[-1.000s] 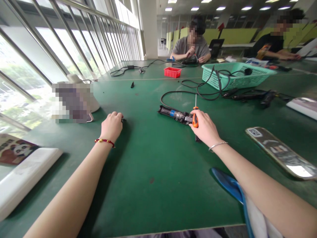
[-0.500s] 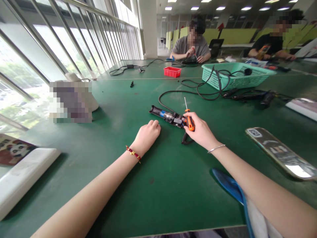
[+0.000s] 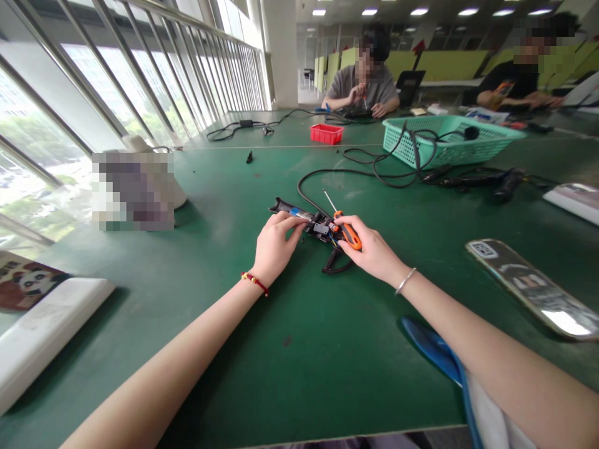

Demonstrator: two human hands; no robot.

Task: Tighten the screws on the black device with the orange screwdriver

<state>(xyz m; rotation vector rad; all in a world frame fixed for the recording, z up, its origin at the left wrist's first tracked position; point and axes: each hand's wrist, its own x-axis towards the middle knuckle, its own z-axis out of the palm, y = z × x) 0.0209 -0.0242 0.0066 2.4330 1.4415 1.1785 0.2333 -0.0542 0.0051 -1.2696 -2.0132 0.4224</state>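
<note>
An opened black corded device (image 3: 321,229) lies on the green table, its inner parts and coloured wires bare. A blue band shows toward its far left end, and a black loop-shaped part sticks out at its near side. My left hand (image 3: 275,246) has its thumb and fingers closed on the device's left part; the fingertips partly cover it. In my right hand (image 3: 374,249) is a screwdriver (image 3: 350,236) with an orange and black handle, its shaft pointing up and left, away from the device. The right fingertips also touch the device's right end.
A green basket (image 3: 449,153) with cables stands at the back right, beside a small red tray (image 3: 326,134). A phone (image 3: 531,287) lies at right, a blue-edged cloth item (image 3: 433,349) by my right forearm. A white box-like object (image 3: 51,337) is at left. Two people sit across.
My left hand has moved up and taken hold of the device. The device has shifted slightly left with my right hand, and the screwdriver now tilts more to the left.
</note>
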